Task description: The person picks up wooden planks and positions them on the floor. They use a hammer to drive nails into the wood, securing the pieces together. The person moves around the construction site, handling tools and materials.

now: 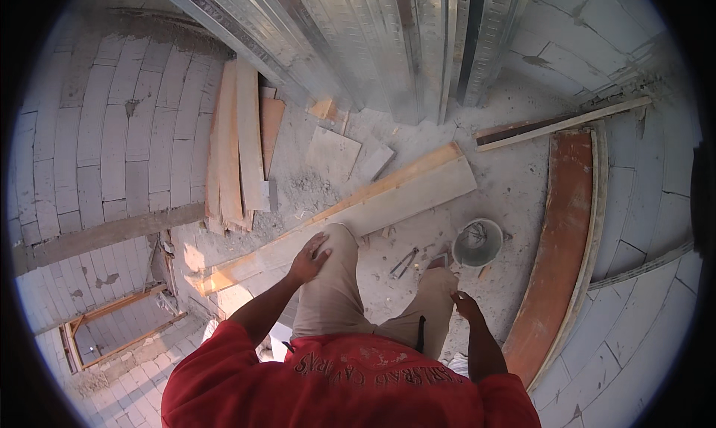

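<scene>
My left hand (pixel 309 258) lies on my left knee with its fingers stretched out, holding nothing. Beside my right knee rests my right hand (pixel 466 306), loosely open; its fingers are partly hidden and nothing shows in it. On the floor past my right knee stands a grey bucket (pixel 492 258) with something greyish inside. A pair of pincers (pixel 405 262) lies on the dusty floor between my knees and the bucket. A long dusty plank (pixel 403 197) runs diagonally across the floor in front of my left knee.
Tall metal sheets (pixel 358 40) lean at the far side. Several wooden boards (pixel 250 130) stand against the left block wall (pixel 112 122). A reddish-brown panel (pixel 563 227) leans by the right wall. A narrow plank (pixel 567 122) and a square board piece (pixel 332 152) lie further off.
</scene>
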`<state>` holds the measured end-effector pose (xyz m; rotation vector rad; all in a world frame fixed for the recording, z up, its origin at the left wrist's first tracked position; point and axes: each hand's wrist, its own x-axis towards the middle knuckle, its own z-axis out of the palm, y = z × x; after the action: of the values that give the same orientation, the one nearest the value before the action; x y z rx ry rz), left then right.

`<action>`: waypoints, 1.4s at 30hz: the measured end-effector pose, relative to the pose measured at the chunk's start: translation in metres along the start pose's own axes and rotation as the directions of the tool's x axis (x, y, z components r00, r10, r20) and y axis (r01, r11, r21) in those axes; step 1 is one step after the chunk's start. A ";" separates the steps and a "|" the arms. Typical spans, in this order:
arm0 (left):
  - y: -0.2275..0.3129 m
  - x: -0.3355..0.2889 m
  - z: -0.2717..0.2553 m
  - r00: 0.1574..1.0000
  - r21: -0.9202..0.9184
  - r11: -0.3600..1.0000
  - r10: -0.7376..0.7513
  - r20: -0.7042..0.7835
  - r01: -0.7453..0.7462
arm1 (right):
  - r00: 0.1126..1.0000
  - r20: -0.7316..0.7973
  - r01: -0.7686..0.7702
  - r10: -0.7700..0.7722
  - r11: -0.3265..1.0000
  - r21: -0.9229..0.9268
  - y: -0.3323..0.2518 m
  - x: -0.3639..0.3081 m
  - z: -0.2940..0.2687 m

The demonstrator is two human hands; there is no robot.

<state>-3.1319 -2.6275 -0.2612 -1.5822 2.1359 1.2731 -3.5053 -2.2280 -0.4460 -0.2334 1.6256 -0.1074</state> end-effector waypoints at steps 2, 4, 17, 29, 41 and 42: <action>0.014 0.011 -0.045 0.992 -0.068 0.992 -0.105 0.064 0.109 | 0.996 0.081 -0.041 0.037 0.998 0.050 -0.010 -0.018 0.010; 0.031 0.024 -0.090 0.935 -0.125 0.948 -0.258 0.242 0.294 | 0.982 0.166 -0.132 0.094 0.962 0.239 -0.039 -0.047 0.030; 0.125 0.275 -0.328 0.464 0.536 0.248 -0.295 0.835 -0.807 | 0.902 -0.217 -0.203 0.373 0.810 0.551 -0.398 -0.259 0.264; 0.227 0.280 -0.343 -0.050 -0.156 -0.077 -0.736 0.675 -0.985 | 0.970 -0.211 0.225 -0.119 0.764 0.605 -0.643 -0.256 0.428; 0.240 0.295 -0.197 0.099 -0.181 -0.189 -0.905 0.414 -0.965 | 0.939 -0.179 0.269 -0.295 0.303 0.914 -0.668 -0.151 0.399; 0.230 0.328 -0.158 0.035 0.043 -0.017 -0.885 0.465 -0.999 | 0.945 -0.107 0.130 -0.310 0.055 0.990 -0.645 -0.129 0.385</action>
<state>-3.4126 -2.9540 -0.2426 0.7981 0.9591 -0.0989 -3.0603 -2.8002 -0.2119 0.6190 0.9964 -1.4271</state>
